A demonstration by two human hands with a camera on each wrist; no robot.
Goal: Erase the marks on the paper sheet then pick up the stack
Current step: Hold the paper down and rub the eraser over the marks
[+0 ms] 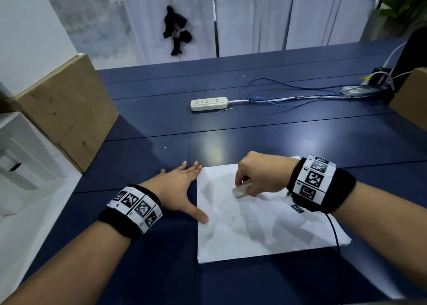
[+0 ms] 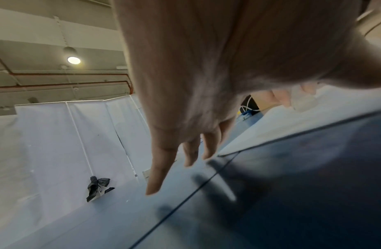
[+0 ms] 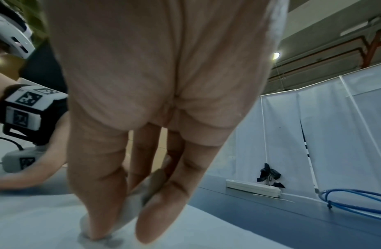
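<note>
A: Where does the erasing stand?

B: The person's right hand (image 1: 258, 174) has its fingers (image 3: 95, 193) pinched round a small whitish block eraser (image 1: 241, 190), whose end touches the top white paper sheet (image 1: 254, 221) in its far half. The sheet lies on the dark blue tabletop (image 1: 161, 124), close in front of the person.

A: And the other hand?

B: The left hand (image 1: 179, 190) lies flat and released on the tabletop just beside the sheet's left edge, the thumb tip at that edge. The other fingers are on bare tabletop, not on paper.

A: How should the stroke go?

B: Probably short, light rubs running away from the anchoring thumb, so the thin paper is pulled taut and not buckled. The thumb alone looks a weak anchor; sliding the palm onto the sheet would likely hold it better.

A: What can't be judged?

B: The marks themselves. Faint grey lines show near the sheet's middle, but shadows of the arms cross the paper and blur which are pencil. How many sheets are in the stack is also unclear; only an offset edge shows at the right. The wrist views are blurred and mostly filled by the hands.
</note>
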